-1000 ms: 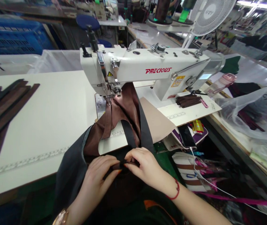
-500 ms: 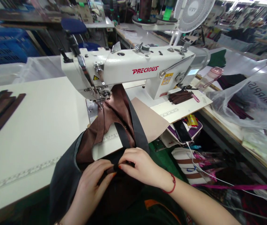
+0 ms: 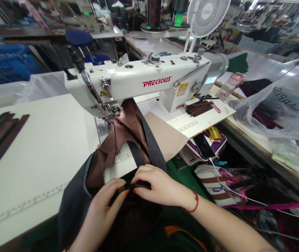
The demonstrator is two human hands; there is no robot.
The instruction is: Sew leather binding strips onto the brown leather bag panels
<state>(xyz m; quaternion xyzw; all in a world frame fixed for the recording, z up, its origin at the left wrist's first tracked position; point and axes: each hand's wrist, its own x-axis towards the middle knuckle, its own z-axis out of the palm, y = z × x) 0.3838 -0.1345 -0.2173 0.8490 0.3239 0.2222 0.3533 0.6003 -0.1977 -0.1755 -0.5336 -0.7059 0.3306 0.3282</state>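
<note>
Brown fabric with dark edging (image 3: 123, 131) runs from under the needle area of a white sewing machine (image 3: 138, 80) down over the table's front edge. At its near edge, my left hand (image 3: 104, 201) pinches the dark fabric between thumb and fingers. Close beside it, my right hand (image 3: 156, 183) is also closed on the same edge, thumb and fingertips together. The two hands' fingertips nearly meet. Folds and shadow hide exactly how the layers lie between the fingers. A beige panel (image 3: 162, 134) lies to the right of the brown fabric.
Dark and brown strips (image 3: 2, 140) lie on the table at left. More brown strips (image 3: 199, 108) and a pink-handled tool (image 3: 216, 107) sit right of the machine. A phone (image 3: 204, 147) on a cable rests below the tabletop. A clear plastic bag (image 3: 275, 108) stands at right.
The camera view has shifted slightly, so the machine appears a little further left and lower. Both hands keep their pinch on the fabric edge, with hardly any movement.
</note>
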